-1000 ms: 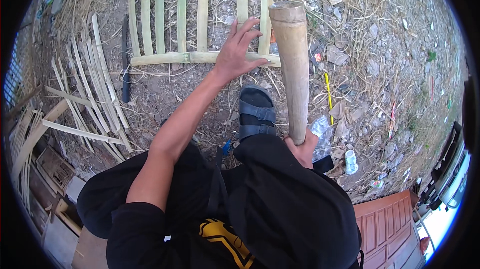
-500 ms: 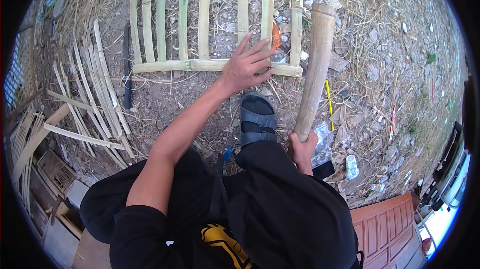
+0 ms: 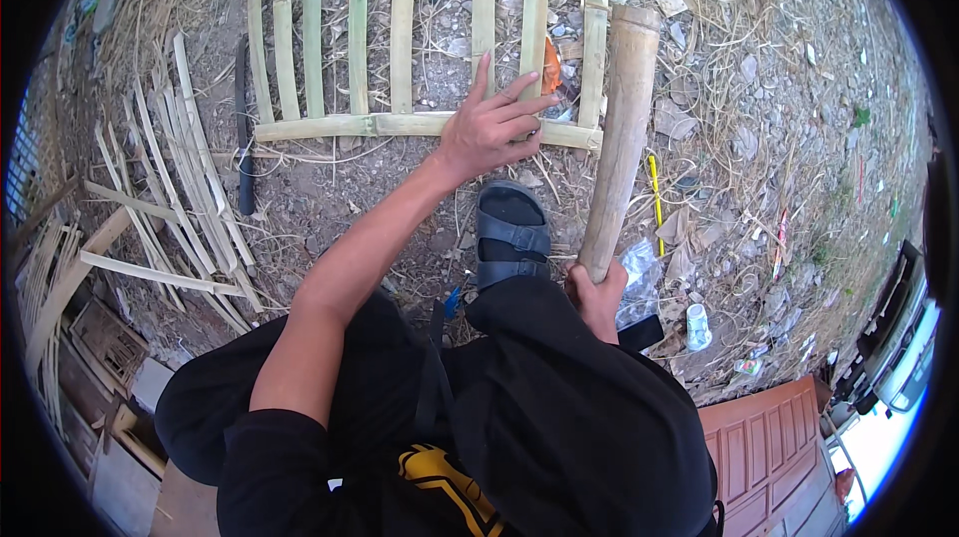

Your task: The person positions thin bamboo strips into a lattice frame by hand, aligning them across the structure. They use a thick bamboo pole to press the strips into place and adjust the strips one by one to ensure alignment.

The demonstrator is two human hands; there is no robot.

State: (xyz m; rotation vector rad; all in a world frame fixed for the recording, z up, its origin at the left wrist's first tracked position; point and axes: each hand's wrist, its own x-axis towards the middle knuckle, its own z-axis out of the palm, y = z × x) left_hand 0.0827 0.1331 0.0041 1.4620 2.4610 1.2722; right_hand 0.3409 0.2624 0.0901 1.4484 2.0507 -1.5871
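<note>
Head view: right hand [image 3: 596, 295] fingers clamped on the low end of a thick tan bamboo pole [image 3: 619, 137], just right of the flat split-bamboo slat panel [image 3: 400, 124]. Left hand [image 3: 489, 127], fingers spread, presses the panel's crosspiece. Pole likely stiff, heavy, smooth; gripping higher should steady it.

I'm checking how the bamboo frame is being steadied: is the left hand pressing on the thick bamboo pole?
No. The left hand lies flat on the bamboo frame, while the right hand holds the thick bamboo pole.

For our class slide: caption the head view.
Left hand presses bamboo slats; right hand grips a bamboo pole.
</note>
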